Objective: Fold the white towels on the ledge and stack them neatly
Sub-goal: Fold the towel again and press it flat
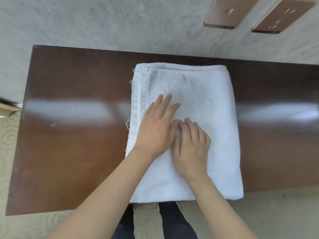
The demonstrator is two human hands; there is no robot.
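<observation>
From the head camera, a white towel lies folded on a shiny brown ledge. Its near edge hangs a little past the front of the ledge. Both hands lie flat on the middle of the towel, side by side and touching. The left hand has straight fingers, spread a little, pressing down. The right hand also presses down, with its fingers close together and a bit bent at the tips. Neither hand grabs the cloth.

What could go wrong? The ledge looks smooth and slippery, so a hard push could make the whole towel slide. The near edge could droop off the front and pull the fold open. Rubbing sideways could bunch up the top layer and leave a bump.

The towel looks soft, thick and fuzzy. It makes a fat rectangle with a stitched hem along the far edge. Loose threads stick out on the left side. The wall behind looks grey and rough. Two flat pinkish plates sit on it.
</observation>
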